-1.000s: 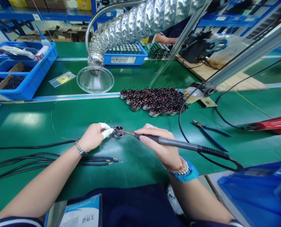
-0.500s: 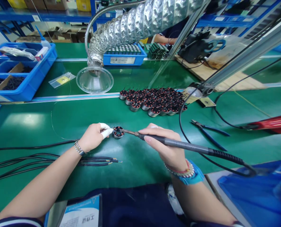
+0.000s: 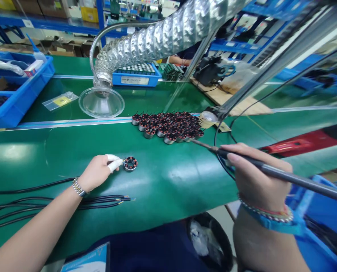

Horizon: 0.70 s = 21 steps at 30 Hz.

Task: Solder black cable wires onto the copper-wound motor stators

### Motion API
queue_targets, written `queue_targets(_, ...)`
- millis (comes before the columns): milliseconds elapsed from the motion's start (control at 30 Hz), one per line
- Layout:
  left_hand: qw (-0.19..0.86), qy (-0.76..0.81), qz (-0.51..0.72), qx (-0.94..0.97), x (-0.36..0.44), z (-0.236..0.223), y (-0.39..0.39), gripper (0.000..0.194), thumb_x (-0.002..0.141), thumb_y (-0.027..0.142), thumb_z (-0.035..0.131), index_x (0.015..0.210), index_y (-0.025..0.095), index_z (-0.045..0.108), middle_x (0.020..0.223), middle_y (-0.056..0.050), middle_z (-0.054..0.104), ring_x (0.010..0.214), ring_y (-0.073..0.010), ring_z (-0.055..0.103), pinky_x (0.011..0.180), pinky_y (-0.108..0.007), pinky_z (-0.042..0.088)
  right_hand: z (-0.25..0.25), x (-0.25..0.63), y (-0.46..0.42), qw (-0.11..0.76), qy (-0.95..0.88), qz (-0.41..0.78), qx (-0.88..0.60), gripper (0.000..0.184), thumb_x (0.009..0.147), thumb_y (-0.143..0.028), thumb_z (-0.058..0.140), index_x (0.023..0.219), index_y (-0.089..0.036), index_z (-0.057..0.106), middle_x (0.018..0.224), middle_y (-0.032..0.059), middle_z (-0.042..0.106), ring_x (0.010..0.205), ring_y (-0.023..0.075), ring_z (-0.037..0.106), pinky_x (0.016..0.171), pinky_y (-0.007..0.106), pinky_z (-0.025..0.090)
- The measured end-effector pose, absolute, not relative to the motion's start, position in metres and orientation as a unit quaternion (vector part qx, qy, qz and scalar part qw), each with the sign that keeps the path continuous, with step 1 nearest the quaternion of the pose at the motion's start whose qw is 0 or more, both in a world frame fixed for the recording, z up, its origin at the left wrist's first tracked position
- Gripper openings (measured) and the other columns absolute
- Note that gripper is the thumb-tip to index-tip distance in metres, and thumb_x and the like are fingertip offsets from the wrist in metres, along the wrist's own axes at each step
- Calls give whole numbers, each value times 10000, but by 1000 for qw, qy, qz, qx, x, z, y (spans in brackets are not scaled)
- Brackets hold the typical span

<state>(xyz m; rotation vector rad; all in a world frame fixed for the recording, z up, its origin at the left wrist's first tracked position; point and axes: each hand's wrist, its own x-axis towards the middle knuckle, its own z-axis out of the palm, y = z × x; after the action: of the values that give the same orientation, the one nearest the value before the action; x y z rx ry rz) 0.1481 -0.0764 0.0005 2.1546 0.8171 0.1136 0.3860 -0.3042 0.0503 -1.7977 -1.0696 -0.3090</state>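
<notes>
From my remote seat, I see the left hand [image 3: 96, 174] low over the green counter [image 3: 168, 189], two of its fingers [image 3: 114, 163] capped in white cots and reaching to the edge of a small motor [image 3: 130, 163]. The motor sits on the counter just past those fingertips, its copper windings facing up. I cannot tell whether the fingers are gripping it or only touching it.

Well off to the right, the right hand [image 3: 259, 177] has its fingers [image 3: 250, 160] clenched around a grey soldering iron [image 3: 281, 174]. The iron's thin tip [image 3: 198, 142] lies near the edge of a packed cluster of matching motors [image 3: 165, 126], with no contact that I can make out.

Black cables [image 3: 57, 206] with stripped, coloured ends lie beside the left forearm [image 3: 43, 221]. Beyond the cluster, a clear fume hood [image 3: 101, 102] hangs from a silver foil duct [image 3: 157, 41] — a blue parts bin [image 3: 17, 98] sits to its left. A blue wrist strap [image 3: 270, 223] circles the right wrist, and a metal bracelet [image 3: 78, 187] circles the left.
</notes>
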Motion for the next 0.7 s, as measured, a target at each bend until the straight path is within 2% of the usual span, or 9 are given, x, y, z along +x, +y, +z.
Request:
queue_targets(100,359,320,65,874,143,2,-73,343,795,432,418,729,199,661,765,-44,682,710,-209,581,655,-285,408,59,421,-318,449,-409,-226,-762,121,751,-237,623,837,-221,706,755,63,670,672,212,592,661,354,458)
queue_targets(167,291,323,109,894,138,4,-69,318,776,423,438,788,213,677,879,-61,691,842,-256,578,756,-329,416,55,452,-321,395,-399,-268,-783,162,765,-247,600,858,-165,704,783,106,676,686,218,599,671,352,463)
queue_targets(267,220,352,169,894,128,10,-65,294,749,415,460,793,218,674,920,-73,681,872,-282,576,798,-372,429,36,504,-315,333,-410,-270,-805,209,779,-285,577,893,-159,698,863,137,683,788,238,608,732,352,458)
queue_targets(333,264,401,166,861,122,15,-64,302,741,438,474,848,221,655,959,-63,664,803,-263,606,749,-370,468,18,535,-305,316,-418,-255,-813,220,766,-305,588,922,-190,692,894,119,685,804,233,605,739,346,455)
queue_targets(433,425,444,169,771,116,20,-66,359,743,494,489,924,210,611,1026,-60,625,800,-240,624,655,-343,520,-10,569,-288,279,-408,-245,-834,275,788,-300,548,1000,-163,658,967,125,669,856,242,599,768,356,455)
queue_targets(533,498,439,235,710,111,18,-67,352,745,509,509,857,187,596,928,-56,636,784,-207,611,670,-315,526,-28,589,-278,262,-402,-236,-845,293,782,-304,550,1014,-157,651,964,137,664,837,256,603,720,352,466)
queue_targets(633,440,466,290,711,103,15,-65,293,738,474,539,750,184,581,688,-14,611,671,-178,581,610,-281,485,-33,597,-274,264,-403,-226,-846,283,758,-340,582,968,-171,669,838,119,681,721,255,615,629,340,468)
queue_targets(700,419,489,307,701,98,17,-65,256,738,447,550,737,192,571,578,17,547,670,-182,584,554,-258,457,-28,593,-271,277,-403,-230,-841,296,786,-364,547,975,-166,660,825,112,681,712,249,619,642,339,471)
